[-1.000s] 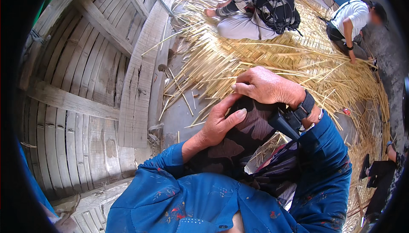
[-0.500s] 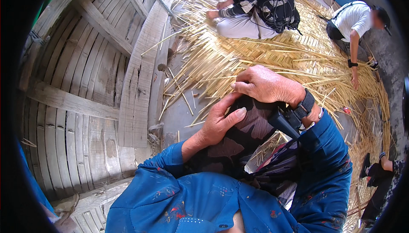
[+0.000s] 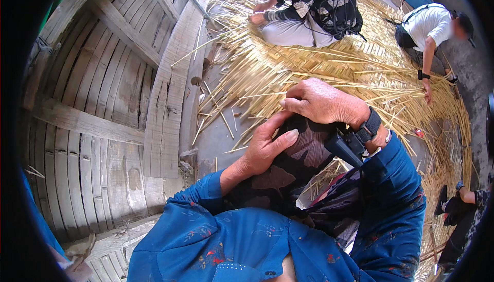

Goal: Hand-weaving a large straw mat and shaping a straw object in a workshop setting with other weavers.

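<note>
Head view: blue shirt with small red flowers [image 3: 226,228] nearest, its wearer seated, one knee up under dark brown leaf-patterned cloth [image 3: 306,145]. Left hand [image 3: 263,148] lies on the knee's left side, thumb spread over the cloth; right hand [image 3: 328,103] bends over the top, fingers curled, the two meeting or nearly so at the fingers. No object shows in either; fingertips partly hidden, so I can't tell if they clasp the knee or just rest. Black strap [image 3: 369,126] on the right wrist.

Main relation: pale yellow mat of woven flat strips [image 3: 329,61] lies on the floor ahead, beyond the knee, spreading rightward. Right hand nearer, no contact seen. Strips just past the hands run mostly left to right, loose ends fanning out over grey floor [image 3: 208,145]. Mat's overall long axis: can't call it, lens bends it.

Left side, weathered grey plank frame [image 3: 165,96]. Farther: co-worker in black-and-white patterned top [image 3: 332,4] sits on the mat; right, co-worker in white top [image 3: 427,22] bends, one arm down toward the mat's edge.
</note>
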The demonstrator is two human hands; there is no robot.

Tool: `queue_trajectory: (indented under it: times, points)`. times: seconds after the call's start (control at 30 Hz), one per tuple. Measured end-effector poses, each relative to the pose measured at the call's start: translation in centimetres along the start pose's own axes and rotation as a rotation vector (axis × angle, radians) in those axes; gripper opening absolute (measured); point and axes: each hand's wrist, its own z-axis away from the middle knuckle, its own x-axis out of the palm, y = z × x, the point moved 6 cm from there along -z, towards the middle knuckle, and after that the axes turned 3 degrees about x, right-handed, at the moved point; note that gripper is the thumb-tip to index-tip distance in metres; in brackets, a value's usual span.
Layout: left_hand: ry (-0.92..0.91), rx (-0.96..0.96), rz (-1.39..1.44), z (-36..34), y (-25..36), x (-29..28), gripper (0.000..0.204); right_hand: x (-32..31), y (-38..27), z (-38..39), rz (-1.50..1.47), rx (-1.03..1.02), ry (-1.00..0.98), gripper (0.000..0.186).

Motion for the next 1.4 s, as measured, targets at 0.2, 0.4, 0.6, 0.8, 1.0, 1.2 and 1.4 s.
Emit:
queue_trajectory:
  times: [0.2, 0.4, 0.6, 0.8, 1.0, 1.2, 1.4]
  points:
    - [0.007, 0.014, -0.005, -0.09, 0.13, 0.07, 0.055, -0.13, -0.13, 0.10, 0.012, 0.014, -0.014, 0.032]
    - [0.032, 0.008, 0.041, -0.04, -0.04, 0.10, 0.056, 0.00, -0.08, 0.04, 0.019, -0.025, 0.002, 0.031]
    - [0.023, 0.002, 0.053, -0.14, 0.16, 0.15, 0.056, -0.10, -0.11, 0.14, 0.010, -0.021, 0.002, 0.031]
    - [0.031, 0.015, 0.032, -0.14, 0.09, 0.05, 0.055, -0.10, -0.12, 0.11, 0.012, -0.020, 0.006, 0.030]
    - [0.031, 0.011, 0.043, -0.07, 0.08, 0.09, 0.055, -0.08, -0.30, 0.19, 0.008, -0.046, 0.018, 0.030]
    - [0.033, 0.006, 0.053, -0.09, 0.02, 0.07, 0.057, -0.09, -0.16, 0.10, 0.005, -0.007, 0.004, 0.031]
    - [0.027, 0.008, 0.061, -0.11, 0.09, 0.10, 0.056, -0.07, -0.06, 0.03, 0.008, -0.014, 0.004, 0.032]
